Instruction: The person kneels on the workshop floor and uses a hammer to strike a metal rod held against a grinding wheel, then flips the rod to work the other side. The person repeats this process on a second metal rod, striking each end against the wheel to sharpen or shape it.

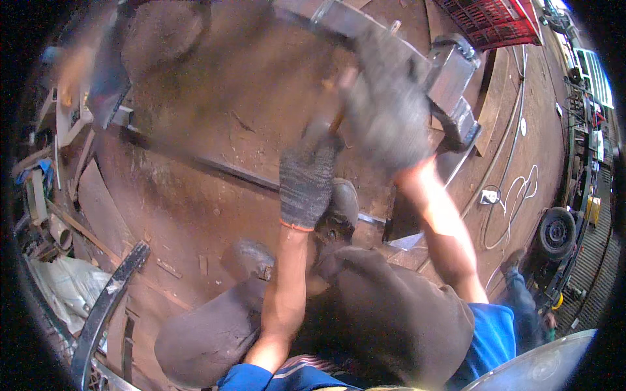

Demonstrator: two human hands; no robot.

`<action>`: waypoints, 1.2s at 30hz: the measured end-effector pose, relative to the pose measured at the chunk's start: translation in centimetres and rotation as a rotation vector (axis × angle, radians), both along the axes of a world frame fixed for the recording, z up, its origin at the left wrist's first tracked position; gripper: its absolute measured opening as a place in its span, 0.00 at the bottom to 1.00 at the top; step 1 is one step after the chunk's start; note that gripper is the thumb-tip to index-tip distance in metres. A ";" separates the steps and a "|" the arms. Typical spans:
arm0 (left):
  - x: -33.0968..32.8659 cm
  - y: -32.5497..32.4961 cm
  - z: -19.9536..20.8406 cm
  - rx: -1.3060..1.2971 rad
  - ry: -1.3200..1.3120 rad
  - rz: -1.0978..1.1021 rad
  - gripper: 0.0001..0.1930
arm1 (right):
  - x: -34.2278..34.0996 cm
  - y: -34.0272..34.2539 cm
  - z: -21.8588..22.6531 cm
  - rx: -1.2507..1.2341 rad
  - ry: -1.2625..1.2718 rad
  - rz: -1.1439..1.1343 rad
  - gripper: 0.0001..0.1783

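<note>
My left hand (306, 179), in a dark grey knit glove with an orange cuff, is in the middle, above my boot (342, 205). Its fingers look curled in, and a thin brownish piece (336, 122) shows at their tips; I cannot make out what it is. Just to the right and farther off is my right hand (391, 107), in a matching glove and smeared by motion. Its fingers are too blurred to read. Right beside it stands a heavy grey steel piece (452, 78) made of welded box sections, joined to a steel bar (342, 19) at the top.
A long dark metal bar (228, 171) crosses the brown floor. Offcuts and a white sack (72, 287) lie left, near a black curved bar (114, 293). Cables and a white socket (489, 197) lie right, before a wheel (556, 232). A red crate (486, 23) stands far right. Another person's leg (521, 300) shows at lower right.
</note>
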State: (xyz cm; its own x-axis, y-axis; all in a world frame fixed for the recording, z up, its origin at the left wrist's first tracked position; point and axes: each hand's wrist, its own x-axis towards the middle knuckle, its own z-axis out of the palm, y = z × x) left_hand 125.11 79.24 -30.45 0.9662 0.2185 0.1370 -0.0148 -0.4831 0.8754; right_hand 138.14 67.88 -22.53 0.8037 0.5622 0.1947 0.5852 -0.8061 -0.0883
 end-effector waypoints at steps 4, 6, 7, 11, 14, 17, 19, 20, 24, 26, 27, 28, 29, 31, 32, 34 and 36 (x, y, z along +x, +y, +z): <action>0.4 0.1 1.0 -0.274 0.135 0.057 0.12 | -2.1 1.3 0.6 0.126 0.046 0.009 0.29; 0.2 -1.6 1.9 -0.637 0.275 0.135 0.16 | 4.2 0.8 1.1 0.101 -0.150 -0.039 0.28; 0.0 -1.9 1.5 -0.546 0.183 0.114 0.16 | 3.2 0.6 0.9 0.043 -0.119 -0.036 0.31; -0.6 -0.1 -1.0 -0.183 -0.044 0.101 0.15 | -3.6 2.9 -0.4 0.136 0.034 0.023 0.36; -0.2 -3.4 0.7 -0.209 0.130 0.102 0.14 | 1.9 0.8 1.0 0.165 -0.047 -0.069 0.37; -0.3 -5.4 2.4 -0.542 0.372 0.086 0.18 | 0.6 0.0 0.2 0.099 -0.072 -0.127 0.37; -1.2 -5.6 0.6 -0.328 0.156 0.149 0.20 | -3.7 3.0 -0.3 0.111 -0.040 -0.065 0.34; -1.0 -7.5 -0.5 -0.276 0.131 0.130 0.21 | -3.2 2.4 -0.3 0.106 -0.103 -0.066 0.33; -0.8 -9.8 0.6 -0.577 0.336 0.049 0.25 | 3.1 -1.4 0.2 -0.174 -0.286 0.036 0.30; -1.7 -10.3 -2.8 -1.281 0.212 0.172 0.24 | 0.0 0.4 0.2 -0.012 -0.174 -0.046 0.30; -2.3 -9.4 -6.8 -1.645 -0.039 0.264 0.23 | -2.3 2.9 0.5 0.098 -0.126 -0.049 0.30; -3.3 -10.1 -9.8 -1.398 0.073 0.290 0.25 | -4.7 3.6 0.0 0.118 -0.087 -0.051 0.30; -3.3 -10.8 -8.6 -0.924 0.093 0.270 0.25 | -4.6 2.2 -1.2 0.058 -0.112 -0.066 0.31; -1.7 -11.4 -1.7 0.021 0.110 0.184 0.27 | -0.2 -0.1 -1.3 0.057 -0.190 -0.079 0.32; -1.7 -11.8 1.0 0.487 0.114 0.116 0.28 | 1.3 -1.3 -0.7 0.050 -0.215 -0.088 0.33; -2.0 -11.3 1.4 0.392 0.205 0.028 0.26 | 1.4 -0.8 0.2 -0.149 -0.229 -0.009 0.36; -3.1 -11.1 -1.2 0.106 0.064 0.134 0.23 | -1.2 1.3 -0.3 0.150 -0.121 -0.063 0.36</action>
